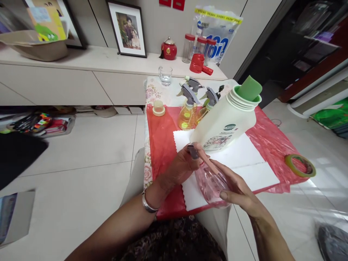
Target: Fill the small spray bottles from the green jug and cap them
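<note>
A clear pink spray bottle [210,183] is tilted over the near part of the small table. Around its trigger head [204,156] are the fingers of my left hand [182,165], closed on it. My right hand [239,185] grips the bottle's body from the right, thumb in front. Just beyond my hands stands a large cream jug [227,119], with a green scoop-shaped piece [248,88] sticking up from its mouth. Several spray bottles with grey triggers, one an amber bottle [186,116], are grouped behind it to the left.
White paper [252,170] lies over red plastic film [161,145] on the table. A pale cap [158,108] and a glass mug [165,75] are at the left. At the right edge rests a tape roll [300,166]. Behind, a ledge [89,59] holds jars and a photo frame.
</note>
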The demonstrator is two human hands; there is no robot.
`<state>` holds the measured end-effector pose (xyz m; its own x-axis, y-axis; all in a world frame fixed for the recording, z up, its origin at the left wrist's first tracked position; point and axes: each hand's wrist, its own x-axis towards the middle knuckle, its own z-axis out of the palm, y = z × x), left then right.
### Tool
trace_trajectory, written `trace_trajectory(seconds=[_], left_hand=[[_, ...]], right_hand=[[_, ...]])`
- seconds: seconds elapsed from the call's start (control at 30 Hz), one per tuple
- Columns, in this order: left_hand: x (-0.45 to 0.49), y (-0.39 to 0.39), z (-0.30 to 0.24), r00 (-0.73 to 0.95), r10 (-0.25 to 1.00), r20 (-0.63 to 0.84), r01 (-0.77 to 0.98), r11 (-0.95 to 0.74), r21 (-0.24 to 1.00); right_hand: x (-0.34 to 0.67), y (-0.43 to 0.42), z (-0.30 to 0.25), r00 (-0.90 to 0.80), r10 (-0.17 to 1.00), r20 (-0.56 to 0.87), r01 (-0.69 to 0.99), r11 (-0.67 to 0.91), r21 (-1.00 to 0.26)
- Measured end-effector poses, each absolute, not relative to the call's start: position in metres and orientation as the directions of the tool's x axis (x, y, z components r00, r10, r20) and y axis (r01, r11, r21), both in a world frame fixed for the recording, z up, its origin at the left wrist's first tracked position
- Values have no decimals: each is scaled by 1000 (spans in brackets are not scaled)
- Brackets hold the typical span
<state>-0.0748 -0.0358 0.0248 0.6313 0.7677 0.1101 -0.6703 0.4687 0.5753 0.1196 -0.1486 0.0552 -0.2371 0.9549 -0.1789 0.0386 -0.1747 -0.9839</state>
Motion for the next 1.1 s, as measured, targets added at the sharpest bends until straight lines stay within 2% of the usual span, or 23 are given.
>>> trace_trajectory(seconds=[0.23, 0.37, 0.53, 0.7, 0.83, 0.97, 1.1], left_hand=[[-77, -38, 33, 700, 713, 29, -609, 576, 546], [-75, -40, 29, 658, 753, 22, -633, 537, 557], [-76, -37, 26, 582, 812, 38, -693, 472, 545], [-80, -32, 25, 523, 852, -25, -771, 485, 413], [-81, -32, 19, 538, 843, -31, -787, 515, 341], [-82, -32, 16, 541, 841, -18, -801, 522, 291], [-83, -32, 20, 533, 844, -58, -812, 530, 245]], right_hand=[[126, -146, 55, -212, 967, -143, 82, -128, -988], [126, -146, 63, -211, 961, -178, 107, -158, -982], [128, -150, 67, -153, 979, -137, 358, -74, -931], [148, -165, 63, -139, 982, -129, 472, -48, -880], [179, -189, 66, -81, 978, -192, 453, -136, -881], [213, -210, 68, 29, 973, -229, 298, -227, -927], [242, -210, 73, -4, 993, -120, 268, -115, -957]])
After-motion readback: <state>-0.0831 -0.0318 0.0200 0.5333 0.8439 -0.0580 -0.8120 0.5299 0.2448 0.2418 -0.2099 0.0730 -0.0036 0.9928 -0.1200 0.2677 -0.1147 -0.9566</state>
